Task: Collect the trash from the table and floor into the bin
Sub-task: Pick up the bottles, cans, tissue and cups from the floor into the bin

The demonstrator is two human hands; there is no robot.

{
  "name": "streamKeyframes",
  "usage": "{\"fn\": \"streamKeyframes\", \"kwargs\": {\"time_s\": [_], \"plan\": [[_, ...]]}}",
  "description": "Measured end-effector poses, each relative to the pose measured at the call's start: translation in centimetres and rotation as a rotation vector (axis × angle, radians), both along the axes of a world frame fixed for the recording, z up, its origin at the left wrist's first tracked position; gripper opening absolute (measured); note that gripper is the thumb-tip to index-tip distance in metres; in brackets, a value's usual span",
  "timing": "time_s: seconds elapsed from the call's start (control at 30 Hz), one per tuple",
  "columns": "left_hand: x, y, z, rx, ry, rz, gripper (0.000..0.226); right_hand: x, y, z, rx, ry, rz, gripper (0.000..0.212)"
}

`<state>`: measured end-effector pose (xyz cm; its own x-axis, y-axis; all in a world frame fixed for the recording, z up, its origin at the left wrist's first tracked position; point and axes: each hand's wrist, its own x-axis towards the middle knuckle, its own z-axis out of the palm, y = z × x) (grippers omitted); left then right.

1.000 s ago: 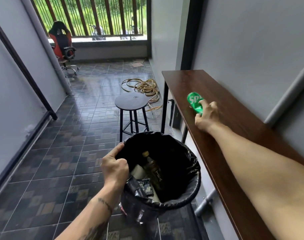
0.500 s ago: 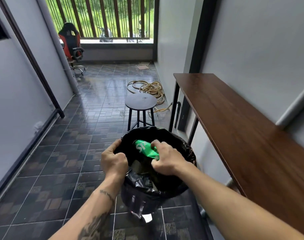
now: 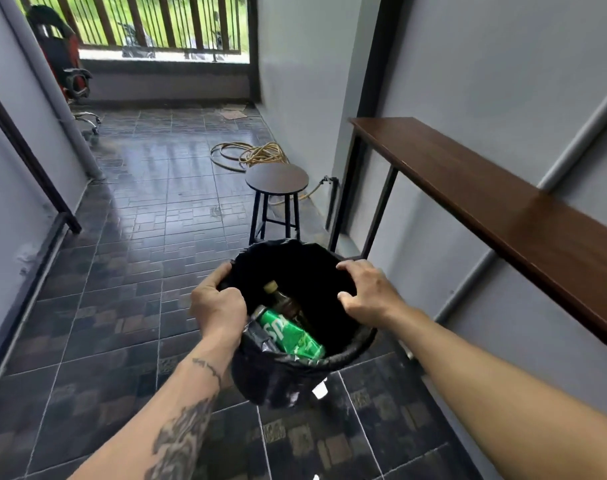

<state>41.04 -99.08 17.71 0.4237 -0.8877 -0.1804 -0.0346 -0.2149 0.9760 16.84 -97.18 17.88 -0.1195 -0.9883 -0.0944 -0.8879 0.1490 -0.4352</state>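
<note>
A black bin (image 3: 288, 379) lined with a black bag hangs above the tiled floor at the centre of the head view. My left hand (image 3: 217, 308) grips its left rim. My right hand (image 3: 369, 292) hovers over the right rim with fingers spread, holding nothing. Inside the bin lie a green soda can (image 3: 290, 336) and a dark tea bottle (image 3: 283, 301) with a pale cap. The brown wooden table (image 3: 485, 199) runs along the right wall with nothing on the part I see.
A round black stool (image 3: 277, 178) stands just beyond the bin. A coiled yellow hose (image 3: 253, 154) lies on the floor behind it. An office chair (image 3: 63, 64) sits at the far left by the railing. A flat cardboard scrap (image 3: 233, 114) lies on the far floor.
My right hand carried the green can from the table to the bin and let it go inside. It now hovers at the right rim. The left hand kept its grip.
</note>
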Motion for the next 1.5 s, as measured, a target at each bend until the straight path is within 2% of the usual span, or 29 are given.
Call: {"fn": "streamKeyframes", "kwargs": {"time_s": [0.13,0.23,0.33,0.4,0.57,0.73,0.8,0.9,1.1,1.23,1.4,1.5], "plan": [[5.7,1.1,-0.4,-0.010,-0.047,-0.022,0.065,4.4,1.7,-0.3,0.113,-0.048,-0.203,0.069],[9.7,1.1,-1.0,-0.009,-0.069,-0.001,0.063,7.4,2.8,-1.3,0.239,-0.117,-0.235,0.073],[13.5,0.4,-2.5,-0.020,-0.074,0.025,0.064,10.6,3.0,-2.4,0.310,-0.266,-0.298,0.069],[15.5,0.3,-3.3,-0.034,-0.061,0.033,0.065,12.7,2.9,-3.4,0.324,-0.358,-0.312,0.064],[19.2,0.6,-4.8,0.006,-0.101,0.061,0.067,17.4,2.5,-5.5,0.245,-0.576,-0.374,0.073],[20.9,1.0,-9.0,0.088,-0.300,-0.002,0.072,19.0,2.0,-10.4,0.246,-0.558,-0.396,0.077],[20.8,1.0,-12.3,0.128,-0.410,-0.029,0.072,19.2,1.6,-13.6,0.254,-0.527,-0.408,0.076],[20.4,0.9,-19.4,0.184,-0.480,-0.062,0.068,19.7,1.1,-19.7,0.282,-0.494,-0.444,0.077],[20.6,-0.8,-39.0,0.174,-0.593,-0.077,0.065,20.1,-1.7,-37.1,0.303,-0.486,-0.438,0.078],[21.0,-2.0,-50.8,0.137,-0.641,-0.118,0.063,20.6,-3.4,-47.8,0.314,-0.547,-0.408,0.080],[22.3,-4.5,-60.5,0.102,-0.671,-0.135,0.070,21.5,-6.5,-58.0,0.272,-0.591,-0.357,0.080],[22.7,-6.2,-63.2,0.071,-0.678,-0.148,0.070,21.5,-8.2,-60.6,0.241,-0.610,-0.341,0.083]]}}
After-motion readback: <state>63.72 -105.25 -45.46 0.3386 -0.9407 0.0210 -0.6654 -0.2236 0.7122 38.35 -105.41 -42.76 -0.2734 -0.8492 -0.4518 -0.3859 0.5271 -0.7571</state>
